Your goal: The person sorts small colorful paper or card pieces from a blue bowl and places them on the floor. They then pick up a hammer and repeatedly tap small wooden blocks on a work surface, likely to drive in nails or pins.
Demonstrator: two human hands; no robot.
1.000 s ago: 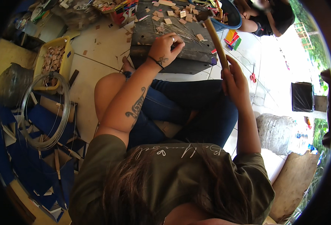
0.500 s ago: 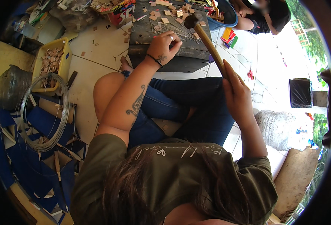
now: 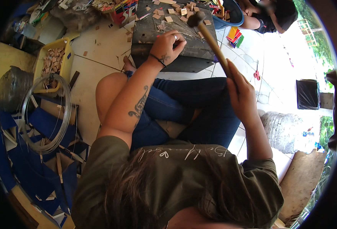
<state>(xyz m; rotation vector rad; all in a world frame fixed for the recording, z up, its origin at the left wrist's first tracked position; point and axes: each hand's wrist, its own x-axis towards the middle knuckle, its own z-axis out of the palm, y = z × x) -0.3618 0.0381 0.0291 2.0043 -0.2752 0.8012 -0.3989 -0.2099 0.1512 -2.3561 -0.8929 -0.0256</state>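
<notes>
My right hand (image 3: pixel 240 91) is wrapped round the wooden handle of a hammer (image 3: pixel 213 45), whose dark metal head is raised over the right side of a dark low work block (image 3: pixel 191 63). Over the block's near left part, my left hand (image 3: pixel 168 47) is closed with fingers curled together; what they hold, if anything, is hidden. Beyond that hand, several thin wire pieces (image 3: pixel 180 35) lie strewn on the block top. Small square wood pieces (image 3: pixel 169 19) are scattered farther back on the same top.
On the left stand a yellow crate (image 3: pixel 70 61) of small wood pieces and a wire coil (image 3: pixel 67 114) over blue panels (image 3: pixel 48 122). A blue basin (image 3: pixel 235 19) is at the back right, near another person (image 3: pixel 279 17). Red scissors (image 3: pixel 256 75) lie on the tiled floor.
The hammer and both hands stay in nearly the same place. The view has shifted very slightly; no object is visibly taken up or let go.
</notes>
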